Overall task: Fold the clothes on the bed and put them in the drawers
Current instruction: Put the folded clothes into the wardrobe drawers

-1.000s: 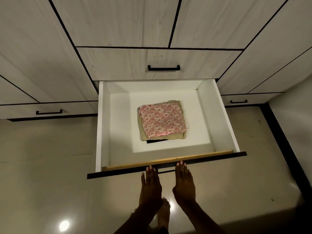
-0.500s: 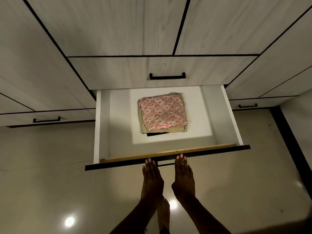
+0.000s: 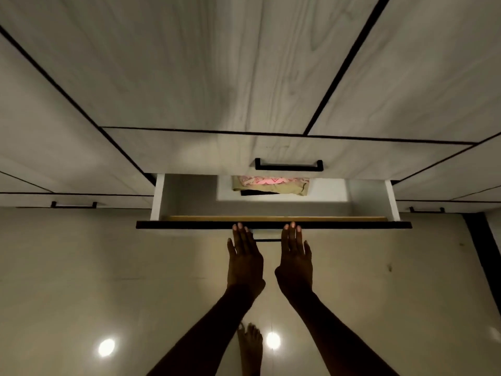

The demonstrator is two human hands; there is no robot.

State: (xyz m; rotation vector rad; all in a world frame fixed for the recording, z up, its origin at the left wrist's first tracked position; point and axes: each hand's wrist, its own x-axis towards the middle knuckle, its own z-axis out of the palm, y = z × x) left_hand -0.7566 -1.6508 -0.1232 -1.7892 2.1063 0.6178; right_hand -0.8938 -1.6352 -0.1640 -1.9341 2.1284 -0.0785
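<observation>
Since half a second ago, the open drawer has been pushed much further into the wardrobe, so that only a narrow part of its white inside is now seen, where before most of the floor of the drawer was visible. By size, the wardrobe comes first: its pale wood-grain fronts, divided by thin dark lines, fill the upper half of the view. Below it, a glossy beige floor is seen, in which two round lights are reflected. The drawer stands out from the lowest row, with white side walls, a dark front edge and a light wooden strip just behind that edge. Directly above it, a closed drawer with a black handle is placed, and two smaller black handles are seen at the far left and far right. The folded clothes lie inside the drawer at its back and are mostly hidden under the closed drawer above; only a strip of pink patterned cloth on beige cloth, with something dark below, can be made out. The left hand and the right hand are held flat with straight fingers, side by side but apart, and the fingertips are pressed against the dark front edge; nothing is gripped by either. One bare foot is seen on the floor between the forearms.
</observation>
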